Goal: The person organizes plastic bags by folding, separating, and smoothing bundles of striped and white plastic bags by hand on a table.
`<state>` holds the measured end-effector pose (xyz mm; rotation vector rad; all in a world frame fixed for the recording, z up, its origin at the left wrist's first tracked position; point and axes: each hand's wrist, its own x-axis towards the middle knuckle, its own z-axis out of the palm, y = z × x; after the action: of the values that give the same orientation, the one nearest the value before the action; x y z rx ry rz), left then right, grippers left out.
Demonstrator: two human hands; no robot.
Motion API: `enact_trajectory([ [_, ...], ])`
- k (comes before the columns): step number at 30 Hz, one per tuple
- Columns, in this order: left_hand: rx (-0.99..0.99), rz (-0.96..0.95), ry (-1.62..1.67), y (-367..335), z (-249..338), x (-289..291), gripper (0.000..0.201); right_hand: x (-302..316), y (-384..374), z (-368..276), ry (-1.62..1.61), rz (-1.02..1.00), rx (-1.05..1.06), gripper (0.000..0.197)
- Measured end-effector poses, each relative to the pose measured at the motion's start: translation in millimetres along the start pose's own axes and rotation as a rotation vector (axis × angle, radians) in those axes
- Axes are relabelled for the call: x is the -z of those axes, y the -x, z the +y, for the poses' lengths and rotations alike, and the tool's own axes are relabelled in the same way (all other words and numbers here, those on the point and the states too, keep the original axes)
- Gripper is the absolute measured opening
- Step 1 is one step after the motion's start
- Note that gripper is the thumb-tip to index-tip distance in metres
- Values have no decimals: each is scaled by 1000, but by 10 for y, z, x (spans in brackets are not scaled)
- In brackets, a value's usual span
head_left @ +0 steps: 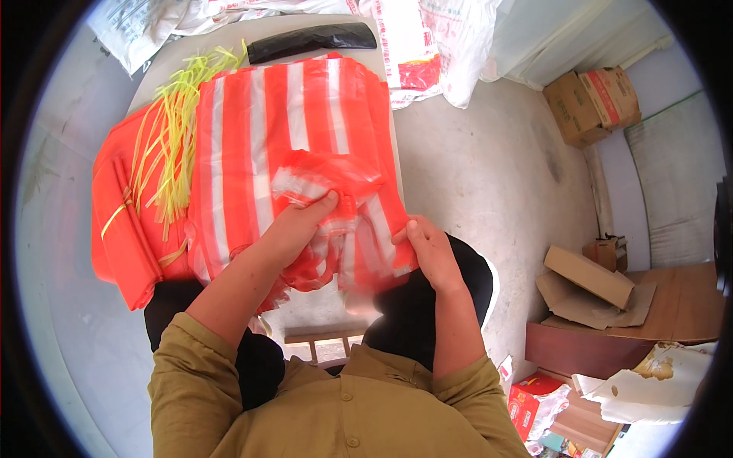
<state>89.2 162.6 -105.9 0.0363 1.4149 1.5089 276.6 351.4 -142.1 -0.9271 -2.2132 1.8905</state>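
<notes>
A stack of red-and-white striped plastic bags lies on the table in front of me. My left hand is closed on a bunched-up striped bag on top of the stack, its thumb pressed into the folds. At the right edge of the pile, my right hand pinches the edge of the striped plastic between thumb and fingers. Left of the stack lie loose yellow ties. Under and beside them is a pile of folded red bags, with a yellow tie around one bundle.
A black plastic roll lies at the table's far end. White printed sacks stand behind it. On the right are cardboard boxes by the wall, flattened cardboard on a brown cabinet, and a red carton.
</notes>
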Motion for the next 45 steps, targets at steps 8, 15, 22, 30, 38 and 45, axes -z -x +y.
enact_trajectory([
  [8, -43, 4, 45, 23, -13, -25, 34, 4, 136, -210, 215, -62, 237, 42],
  [15, -50, -56, 60, -5, -38, 24, 32, -262, 81, -459, 197, -88, 281, 36],
  [22, -40, -138, 100, -27, -25, 95, 32, -455, -32, -463, 100, 45, 130, 28],
  [30, -79, -176, 116, -146, -118, 143, 42, -519, -138, -471, 164, -15, 159, 26],
  [38, -41, -272, 178, -210, -151, 222, 51, -438, -189, -604, 102, -160, 195, 22],
  [45, 16, -264, 218, -102, -76, 255, 60, -397, -204, -1039, 159, -305, 39, 28],
])
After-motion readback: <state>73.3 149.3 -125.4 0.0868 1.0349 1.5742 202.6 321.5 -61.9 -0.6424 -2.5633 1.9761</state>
